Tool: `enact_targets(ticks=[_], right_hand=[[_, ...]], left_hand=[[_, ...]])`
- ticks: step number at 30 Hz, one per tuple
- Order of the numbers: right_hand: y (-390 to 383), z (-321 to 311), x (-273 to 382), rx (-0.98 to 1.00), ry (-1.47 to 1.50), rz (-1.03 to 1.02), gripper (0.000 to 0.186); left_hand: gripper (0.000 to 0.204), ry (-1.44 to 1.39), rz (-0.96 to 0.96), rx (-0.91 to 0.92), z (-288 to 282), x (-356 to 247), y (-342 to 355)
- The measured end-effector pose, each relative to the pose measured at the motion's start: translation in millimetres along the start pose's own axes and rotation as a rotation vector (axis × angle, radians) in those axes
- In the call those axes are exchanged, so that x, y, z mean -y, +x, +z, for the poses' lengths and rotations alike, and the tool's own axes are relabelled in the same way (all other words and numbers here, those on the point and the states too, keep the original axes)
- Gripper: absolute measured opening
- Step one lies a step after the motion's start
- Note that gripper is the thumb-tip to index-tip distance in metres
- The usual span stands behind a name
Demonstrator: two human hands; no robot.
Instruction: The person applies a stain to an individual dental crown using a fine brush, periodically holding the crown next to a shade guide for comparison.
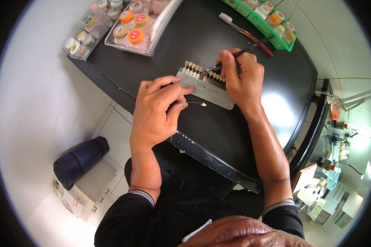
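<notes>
My left hand [156,108] pinches a thin metal stem between thumb and forefinger. At its free end is a small white tooth-shaped piece [203,104], held above the black table. Other fingers of that hand reach the edge of a grey dental shade guide [212,92], which carries a row of tooth-coloured tabs [193,68]. My right hand [244,78] is closed around a slim dark brush [251,46], gripped like a pen. The brush's brownish tip points down at a gap in the row of tabs; whether it touches them I cannot tell.
On the black table [152,72], a white basket [149,51] and a clear container [85,57] hold capped jars at the far left. A green basket [257,22] of jars stands far right, beside a toothbrush [239,28]. A rolled dark mat [80,160] lies lower left. Cluttered shelving [317,164] is at right.
</notes>
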State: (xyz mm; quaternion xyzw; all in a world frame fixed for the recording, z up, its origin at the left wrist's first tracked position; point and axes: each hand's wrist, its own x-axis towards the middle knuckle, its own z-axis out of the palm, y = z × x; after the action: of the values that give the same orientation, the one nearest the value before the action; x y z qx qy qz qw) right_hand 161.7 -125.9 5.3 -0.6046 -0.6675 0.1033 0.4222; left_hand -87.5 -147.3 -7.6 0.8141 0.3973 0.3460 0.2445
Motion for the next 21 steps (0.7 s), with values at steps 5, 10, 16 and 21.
enact_targets(ticks=[5,10,16,21], right_hand=[[6.1,-11.9,8.3,-0.106,0.252,-0.019,0.026],[9.2,-24.9,26.0,0.317,0.612,0.092,0.021],[6.2,-14.2,28.6,0.479,0.441,-0.184,0.022],[5.2,-13.5,31.4,0.496,0.446,-0.148,0.018]], left_hand=[[0.017,-0.064,-0.022,-0.027,-1.3,-0.8,0.6],[0.018,-0.199,-0.076,-0.104,-3.8,1.8,-1.9],[0.017,-0.239,-0.102,-0.108,-2.7,1.9,-2.3],[0.018,-0.208,-0.082,-0.078,-4.8,2.7,-1.7]])
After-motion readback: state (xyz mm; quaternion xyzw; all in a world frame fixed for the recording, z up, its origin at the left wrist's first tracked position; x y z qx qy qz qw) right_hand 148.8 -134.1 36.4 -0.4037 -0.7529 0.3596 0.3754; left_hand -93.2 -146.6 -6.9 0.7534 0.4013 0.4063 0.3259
